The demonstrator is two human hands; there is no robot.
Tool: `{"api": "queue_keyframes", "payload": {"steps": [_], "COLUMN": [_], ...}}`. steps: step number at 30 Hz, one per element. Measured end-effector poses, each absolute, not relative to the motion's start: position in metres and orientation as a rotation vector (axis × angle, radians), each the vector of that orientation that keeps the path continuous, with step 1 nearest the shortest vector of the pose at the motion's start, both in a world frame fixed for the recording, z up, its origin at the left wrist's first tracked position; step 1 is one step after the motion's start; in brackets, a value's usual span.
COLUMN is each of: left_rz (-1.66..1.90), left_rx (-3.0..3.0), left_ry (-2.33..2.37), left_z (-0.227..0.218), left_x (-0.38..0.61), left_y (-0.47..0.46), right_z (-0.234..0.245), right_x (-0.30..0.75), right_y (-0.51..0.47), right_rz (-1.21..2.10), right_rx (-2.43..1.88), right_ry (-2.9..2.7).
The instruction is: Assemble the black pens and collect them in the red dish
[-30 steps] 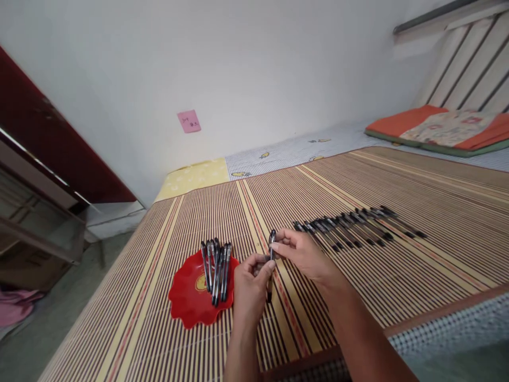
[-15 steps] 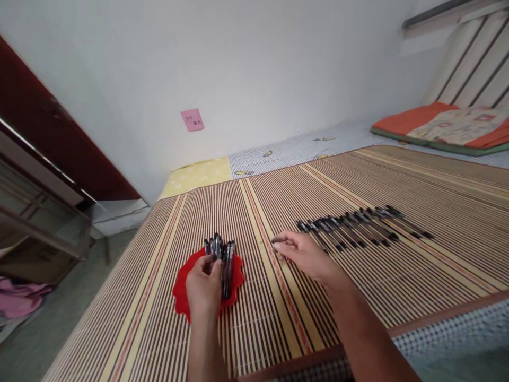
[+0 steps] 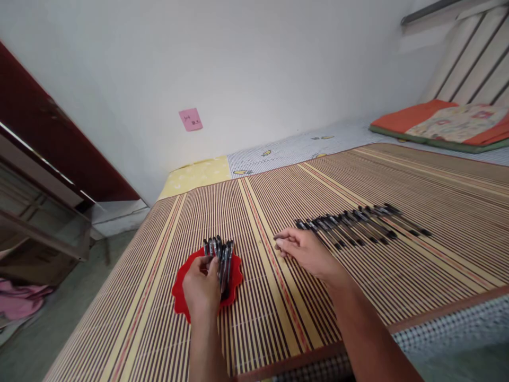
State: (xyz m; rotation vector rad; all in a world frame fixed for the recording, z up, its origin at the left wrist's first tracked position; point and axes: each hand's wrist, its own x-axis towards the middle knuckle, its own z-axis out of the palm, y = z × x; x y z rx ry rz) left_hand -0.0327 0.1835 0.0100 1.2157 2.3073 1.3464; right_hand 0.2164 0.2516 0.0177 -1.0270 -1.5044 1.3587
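My left hand (image 3: 201,286) is over the red scalloped plate (image 3: 181,289). Its thumb and fingers are closed at a pen among several black pens (image 3: 226,260), which lie side by side on the plate with their caps pointing away from me; the fingers partly cover them. To the right, my right hand (image 3: 305,252) hovers just above the striped bamboo mat (image 3: 258,297). Its fingers are loosely bent, and nothing shows between them. Beyond that hand is a row of several more black pens (image 3: 358,225), lying slantwise on the mat.
A folded orange and floral quilt (image 3: 437,124) lies at the far right, near the slatted headboard (image 3: 473,58). A pink note (image 3: 191,120) is stuck to the white wall (image 3: 278,69). Pink cloth (image 3: 24,302) lies low at the left, below a glass-panelled frame (image 3: 43,223).
The pens at my left hand have settled slightly lower on the plate, and that hand has dropped a little toward me. My right hand has barely moved.
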Motion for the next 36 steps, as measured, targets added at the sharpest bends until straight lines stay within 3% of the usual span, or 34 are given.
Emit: {"api": "queue_keyframes", "payload": {"steps": [5,9,12,21,36], "left_rz": [1.645,1.724,1.613,1.490,1.421], "left_rx": [1.036,0.674,0.541,0.529,0.603], "left_ry": [1.939,1.152,0.854,0.554,0.459], "left_z": [0.019,0.023,0.028,0.027,0.028], "left_x": [-0.022,-0.008,0.000,0.002,0.009], "left_y": [0.181,0.184,0.185,0.180,0.177], "right_z": [0.018,0.018,0.020,0.017,0.024], "right_x": [0.214,0.203,0.199,0.207,0.208], "right_y": [0.249,0.246,0.244,0.247,0.250], "right_rz": [1.242,1.514,1.711,1.859,1.863], "right_rx": [-1.045,-0.902,-0.766,-0.579,-0.557], "right_ry": [-1.596,-1.487,-1.261,-1.161,-1.031]}}
